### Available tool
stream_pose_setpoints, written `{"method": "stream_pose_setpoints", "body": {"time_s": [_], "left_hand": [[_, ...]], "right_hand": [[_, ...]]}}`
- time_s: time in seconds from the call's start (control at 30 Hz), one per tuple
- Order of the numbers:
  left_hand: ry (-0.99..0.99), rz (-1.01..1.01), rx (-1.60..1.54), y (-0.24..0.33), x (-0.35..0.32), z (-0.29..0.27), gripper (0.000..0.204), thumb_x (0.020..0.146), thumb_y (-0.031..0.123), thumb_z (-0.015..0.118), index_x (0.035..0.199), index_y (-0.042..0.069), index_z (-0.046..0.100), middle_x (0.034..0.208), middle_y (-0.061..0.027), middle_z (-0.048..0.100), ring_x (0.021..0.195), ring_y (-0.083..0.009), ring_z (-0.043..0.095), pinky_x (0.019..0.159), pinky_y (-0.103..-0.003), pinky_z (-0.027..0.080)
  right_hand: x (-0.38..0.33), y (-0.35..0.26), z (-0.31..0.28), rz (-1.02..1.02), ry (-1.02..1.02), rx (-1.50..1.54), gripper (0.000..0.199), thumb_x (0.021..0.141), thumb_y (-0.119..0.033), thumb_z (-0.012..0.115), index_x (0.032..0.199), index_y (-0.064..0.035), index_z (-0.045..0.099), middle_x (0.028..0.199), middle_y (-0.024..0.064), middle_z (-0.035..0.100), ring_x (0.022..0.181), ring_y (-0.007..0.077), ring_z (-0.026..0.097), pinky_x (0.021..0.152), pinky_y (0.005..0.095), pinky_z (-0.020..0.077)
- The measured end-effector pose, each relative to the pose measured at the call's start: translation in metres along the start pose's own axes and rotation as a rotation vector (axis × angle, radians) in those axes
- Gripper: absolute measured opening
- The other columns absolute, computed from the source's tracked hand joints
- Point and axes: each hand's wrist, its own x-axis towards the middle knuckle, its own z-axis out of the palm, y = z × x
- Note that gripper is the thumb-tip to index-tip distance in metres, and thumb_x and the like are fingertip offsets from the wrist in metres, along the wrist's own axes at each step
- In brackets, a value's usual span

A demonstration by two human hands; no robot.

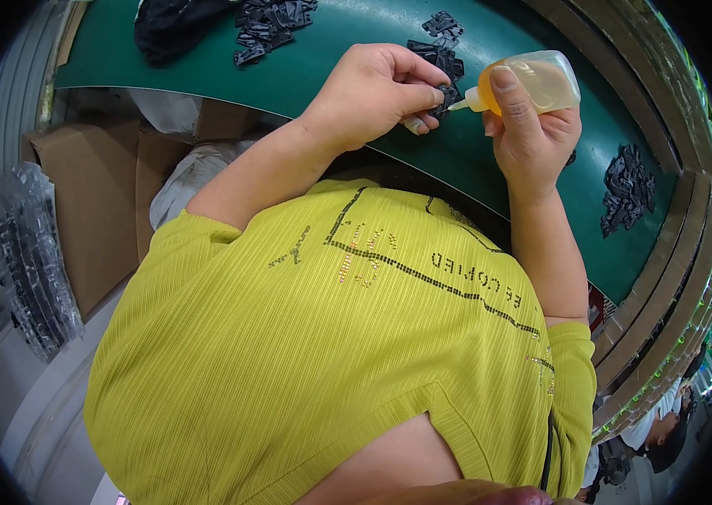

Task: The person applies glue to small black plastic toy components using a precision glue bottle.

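My left hand (377,91) pinches a small black plastic part (445,95) over the green belt (330,59). My right hand (531,130) grips a small squeeze bottle (545,77) of yellowish liquid, its orange-collared white nozzle tip touching the black part. A short row of similar black parts (440,52) lies on the belt just beyond my left hand.
Piles of black parts lie on the belt at the top (272,21) and at the right (627,189). A dark cloth heap (169,29) sits top left. Cardboard boxes (95,202) and clear plastic bags (27,261) stand at my left. Another person (667,425) is at the lower right.
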Motion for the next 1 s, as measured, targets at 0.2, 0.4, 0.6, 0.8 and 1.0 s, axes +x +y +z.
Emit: {"method": "stream_pose_setpoints", "body": {"time_s": [0.2,0.4,0.6,0.8,1.0], "left_hand": [[0.003,0.0,0.01,-0.001,0.001,0.0,0.02,0.083,0.004,0.064,0.102,-0.004,0.064,0.084,-0.0107,0.067,0.068,-0.0138,0.065,0.061,-0.023,0.054],[0.008,0.006,-0.018,-0.001,0.003,-0.001,0.021,0.082,0.003,0.065,0.102,-0.004,0.064,0.084,-0.0111,0.067,0.067,-0.0141,0.065,0.06,-0.023,0.054],[0.038,0.059,-0.09,-0.005,0.005,-0.001,0.021,0.083,0.002,0.064,0.103,-0.006,0.063,0.085,-0.0123,0.067,0.064,-0.0146,0.065,0.059,-0.023,0.054],[0.403,0.678,0.767,-0.002,0.01,-0.022,0.028,0.079,0.02,0.07,0.102,0.003,0.066,0.089,-0.0085,0.063,0.069,-0.0145,0.064,0.06,-0.026,0.05],[0.85,0.315,1.24,0.006,0.018,-0.091,0.04,0.069,0.041,0.072,0.086,0.005,0.068,0.085,-0.0116,0.067,0.08,-0.0288,0.065,0.072,-0.037,0.051]], "right_hand": [[0.0,0.002,0.001,-0.006,0.011,-0.021,0.018,0.083,-0.014,0.071,0.094,-0.0031,0.062,0.083,0.0059,0.065,0.057,0.0079,0.057,0.047,0.0164,0.0415],[0.002,0.002,0.004,-0.018,0.01,-0.07,0.017,0.083,-0.012,0.07,0.094,-0.0018,0.062,0.08,0.0054,0.065,0.056,0.0072,0.056,0.045,0.0167,0.0399],[0.012,-0.001,-0.01,0.049,0.204,0.185,0.011,0.086,-0.009,0.065,0.092,-0.0029,0.059,0.08,0.0067,0.062,0.057,0.0088,0.056,0.043,0.018,0.0397],[0.009,-0.004,-0.014,0.082,0.218,0.253,0.014,0.086,-0.01,0.065,0.095,-0.0055,0.056,0.083,0.0056,0.061,0.061,0.0102,0.057,0.044,0.0175,0.0404],[0.01,-0.005,-0.01,0.076,0.189,0.235,0.013,0.086,-0.011,0.066,0.095,-0.0067,0.057,0.084,0.0064,0.061,0.062,0.0113,0.058,0.045,0.0173,0.0418]]}}
